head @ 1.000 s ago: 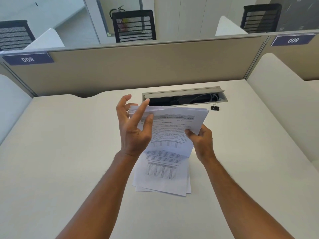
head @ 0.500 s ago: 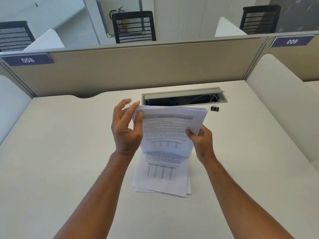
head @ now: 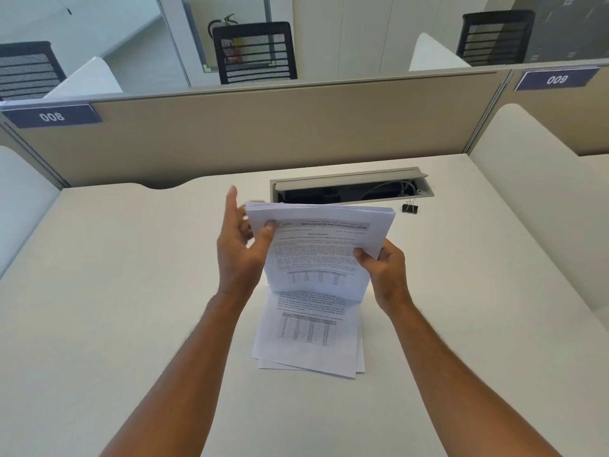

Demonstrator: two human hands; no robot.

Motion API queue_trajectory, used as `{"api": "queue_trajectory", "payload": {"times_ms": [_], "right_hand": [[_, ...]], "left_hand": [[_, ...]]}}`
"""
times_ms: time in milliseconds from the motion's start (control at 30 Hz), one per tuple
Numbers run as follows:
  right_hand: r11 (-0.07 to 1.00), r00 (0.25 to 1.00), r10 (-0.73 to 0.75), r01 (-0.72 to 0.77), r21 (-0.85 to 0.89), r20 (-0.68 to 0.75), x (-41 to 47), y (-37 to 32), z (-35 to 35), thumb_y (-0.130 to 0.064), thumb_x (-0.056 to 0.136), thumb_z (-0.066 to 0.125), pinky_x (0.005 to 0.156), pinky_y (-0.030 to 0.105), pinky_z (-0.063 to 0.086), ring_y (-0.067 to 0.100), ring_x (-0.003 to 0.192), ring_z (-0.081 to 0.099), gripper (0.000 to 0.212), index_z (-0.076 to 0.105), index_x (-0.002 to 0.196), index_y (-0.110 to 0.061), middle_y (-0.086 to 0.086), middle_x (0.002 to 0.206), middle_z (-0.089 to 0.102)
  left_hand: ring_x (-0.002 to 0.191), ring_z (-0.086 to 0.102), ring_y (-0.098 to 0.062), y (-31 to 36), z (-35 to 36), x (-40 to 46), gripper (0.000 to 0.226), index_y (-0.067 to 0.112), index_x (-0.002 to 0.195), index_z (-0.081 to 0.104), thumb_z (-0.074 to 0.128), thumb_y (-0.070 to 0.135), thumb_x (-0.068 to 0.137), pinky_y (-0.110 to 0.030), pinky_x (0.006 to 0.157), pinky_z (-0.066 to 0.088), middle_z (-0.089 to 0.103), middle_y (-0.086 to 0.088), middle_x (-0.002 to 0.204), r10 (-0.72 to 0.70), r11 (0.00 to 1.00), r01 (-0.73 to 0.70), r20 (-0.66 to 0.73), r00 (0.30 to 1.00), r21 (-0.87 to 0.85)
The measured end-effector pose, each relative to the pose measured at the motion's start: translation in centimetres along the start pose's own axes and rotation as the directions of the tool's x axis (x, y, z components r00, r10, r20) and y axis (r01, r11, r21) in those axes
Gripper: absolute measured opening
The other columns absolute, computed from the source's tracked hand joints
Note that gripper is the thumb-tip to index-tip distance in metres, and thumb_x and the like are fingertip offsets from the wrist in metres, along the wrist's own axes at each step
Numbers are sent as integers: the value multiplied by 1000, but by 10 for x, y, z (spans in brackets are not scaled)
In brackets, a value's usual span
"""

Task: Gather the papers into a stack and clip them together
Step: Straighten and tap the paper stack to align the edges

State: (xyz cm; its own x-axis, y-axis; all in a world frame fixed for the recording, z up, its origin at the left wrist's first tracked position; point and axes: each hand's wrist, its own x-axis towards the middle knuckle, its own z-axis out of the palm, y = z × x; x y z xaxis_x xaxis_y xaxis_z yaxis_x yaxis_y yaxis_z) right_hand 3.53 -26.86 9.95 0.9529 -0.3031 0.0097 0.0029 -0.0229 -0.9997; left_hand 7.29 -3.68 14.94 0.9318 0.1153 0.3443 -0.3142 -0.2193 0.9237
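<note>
Office cubicle, cream bench (head: 99, 291) with tan partition (head: 263, 133) behind. Loose papers (head: 309, 344): lying flat at the bench middle, edges uneven. Held stack (head: 323, 249): raised above them, printed side toward the wearer. Left hand (head: 242, 249): thumb pressed on the stack's left top corner, fingers spread behind. Right hand (head: 384, 270): clamped on the stack's right edge. Binder clip (head: 410, 208): black, alone near the far edge, beside the open cable tray (head: 352, 189).

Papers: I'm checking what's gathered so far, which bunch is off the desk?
The bunch with the header line, gripped by the left hand and right hand. The other sheets lie flat on the desk.
</note>
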Motion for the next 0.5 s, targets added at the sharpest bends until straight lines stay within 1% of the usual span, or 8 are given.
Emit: {"api": "queue_trajectory", "payload": {"times_ms": [33, 67, 133, 167, 233, 267, 400, 500], "right_hand": [[1000, 1000, 0, 0, 4, 2, 0, 0, 0, -26, 81, 66, 85, 38, 60, 27, 101, 68, 44, 67, 122, -11, 6, 111, 74], [1000, 1000, 3, -3, 5, 6, 0, 0, 0, -26, 81, 66, 85, 38, 60, 27, 102, 68, 44, 67, 122, -11, 6, 112, 74], [1000, 1000, 13, -13, -6, 20, 0, 1, 0, -22, 84, 68, 89, 41, 60, 28, 104, 68, 38, 67, 120, -14, 5, 113, 73], [1000, 999, 20, -20, -14, 29, 0, 2, 0, -17, 87, 69, 91, 44, 60, 28, 105, 68, 31, 68, 118, -17, 5, 113, 73], [999, 999, 33, -33, -26, 34, 1, 4, 1, -9, 93, 66, 94, 47, 58, 27, 107, 67, 26, 68, 116, -22, 3, 113, 73], [999, 999, 33, -32, -32, 30, 2, 3, 1, -8, 94, 65, 95, 47, 58, 27, 107, 67, 27, 68, 117, -22, 3, 113, 73], [999, 999, -30, 30, -39, -11, 5, -2, 5, -11, 94, 66, 91, 36, 60, 22, 106, 67, 32, 65, 126, -15, 4, 115, 72], [998, 999, -40, 39, -46, -19, 5, 1, 7, -11, 94, 67, 88, 33, 61, 22, 106, 67, 32, 65, 126, -13, 5, 115, 72]], "left_hand": [[90, 67, -6, -5, 1, -3, 63, 17, 149, 42, 68, 20, 92, -23, 82, 57, 70, 2, 108, -99, 992, 103, 54, 994, -71], [91, 69, -7, -11, 2, -6, 52, 16, 141, 52, 69, 18, 92, -31, 84, 60, 73, 4, 106, -170, 978, 181, 100, 980, -107], [96, 72, -11, -27, 4, -14, 32, 18, 124, 64, 69, 13, 93, -44, 90, 60, 75, 6, 108, -269, 953, 288, 171, 948, -94], [98, 72, -11, -33, 5, -19, 28, 22, 119, 67, 67, 11, 94, -45, 93, 59, 76, 8, 109, -308, 941, 328, 199, 931, -81], [102, 72, -13, -42, 8, -29, 27, 26, 117, 68, 64, 9, 96, -41, 95, 58, 76, 9, 111, -347, 925, 370, 202, 916, -86], [102, 71, -12, -45, 10, -33, 27, 26, 116, 69, 63, 8, 97, -37, 93, 58, 76, 9, 110, -344, 927, 363, 172, 923, -96], [93, 68, -10, -39, 18, -40, 23, 13, 119, 66, 59, 5, 99, -15, 77, 54, 73, 5, 105, -253, 965, 250, -28, 967, -83], [95, 65, -11, -37, 23, -47, 26, 7, 124, 61, 59, 4, 99, -8, 73, 52, 70, 0, 107, -229, 973, 228, -55, 972, -21]]}}
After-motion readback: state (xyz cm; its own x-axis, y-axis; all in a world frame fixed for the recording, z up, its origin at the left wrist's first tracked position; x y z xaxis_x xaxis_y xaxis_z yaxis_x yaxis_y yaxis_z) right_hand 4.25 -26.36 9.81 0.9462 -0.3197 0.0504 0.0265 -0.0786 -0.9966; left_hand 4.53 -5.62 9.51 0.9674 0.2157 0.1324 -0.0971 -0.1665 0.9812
